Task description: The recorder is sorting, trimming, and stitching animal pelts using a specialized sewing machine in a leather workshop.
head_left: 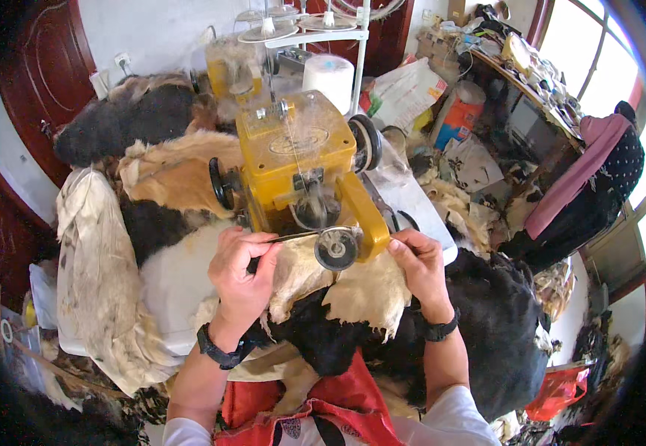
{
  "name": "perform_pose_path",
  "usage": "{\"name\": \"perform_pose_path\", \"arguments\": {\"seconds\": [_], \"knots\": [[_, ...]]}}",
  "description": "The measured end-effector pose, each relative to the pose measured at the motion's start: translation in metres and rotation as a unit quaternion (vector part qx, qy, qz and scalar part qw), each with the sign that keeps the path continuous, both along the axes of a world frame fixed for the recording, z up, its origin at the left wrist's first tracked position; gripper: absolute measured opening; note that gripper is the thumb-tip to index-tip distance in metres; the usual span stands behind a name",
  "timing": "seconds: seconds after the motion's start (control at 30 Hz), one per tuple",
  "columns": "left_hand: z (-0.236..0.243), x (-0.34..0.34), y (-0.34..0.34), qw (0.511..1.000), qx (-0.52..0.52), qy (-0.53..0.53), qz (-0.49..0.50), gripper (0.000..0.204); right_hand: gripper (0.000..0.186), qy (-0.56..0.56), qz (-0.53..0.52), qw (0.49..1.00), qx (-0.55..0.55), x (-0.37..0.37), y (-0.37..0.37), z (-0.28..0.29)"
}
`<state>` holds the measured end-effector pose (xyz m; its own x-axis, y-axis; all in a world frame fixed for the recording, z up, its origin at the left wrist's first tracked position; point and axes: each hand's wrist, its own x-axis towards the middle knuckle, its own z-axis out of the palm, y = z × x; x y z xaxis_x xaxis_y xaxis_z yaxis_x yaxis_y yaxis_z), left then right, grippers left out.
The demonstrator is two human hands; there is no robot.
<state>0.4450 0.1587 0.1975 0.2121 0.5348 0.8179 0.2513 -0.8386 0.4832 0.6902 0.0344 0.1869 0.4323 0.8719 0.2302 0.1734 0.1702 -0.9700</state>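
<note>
In front of me stands a yellow fur sewing machine (297, 141), with a round metal disc (335, 248) at its near end. My left hand (242, 264) is closed left of the disc, pinching a thin dark metal tool (293, 236) that reaches toward it. The tool's exact kind cannot be made out. A pale fur pelt (371, 291), skin side showing, hangs below the disc. My right hand (419, 265) pinches its upper right edge beside the machine's yellow curved arm. The disc hides part of the pelt's seam.
Black fur (494, 327) spreads at my right, and a long cream pelt (107, 275) drapes over the white table (178, 286) at left. Tan fur (178, 171) lies behind. A white thread cone (328, 82) stands beyond the machine. Scissors (396, 215) rest right of it.
</note>
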Motion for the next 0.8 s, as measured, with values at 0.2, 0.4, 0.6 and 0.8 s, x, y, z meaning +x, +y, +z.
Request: {"name": "perform_pose_path", "arguments": {"seconds": [0.2,0.4,0.6,0.8], "knots": [[0.008,0.01,-0.002,0.995,0.098,0.016,-0.008,0.022,0.017,-0.021,-0.058,0.998,-0.018,0.001,-0.01,0.004],[0.0,0.025,-0.002,0.998,0.063,-0.016,-0.023,0.022,0.015,-0.011,-0.078,0.997,-0.018,0.012,-0.019,-0.001],[-0.001,0.024,-0.013,0.999,0.002,-0.015,-0.031,0.016,0.016,-0.001,-0.075,0.997,-0.015,0.016,-0.024,-0.004],[0.004,0.022,-0.012,0.998,-0.039,-0.033,-0.041,0.015,0.015,0.018,-0.077,0.997,-0.019,0.016,-0.021,-0.007]]}}
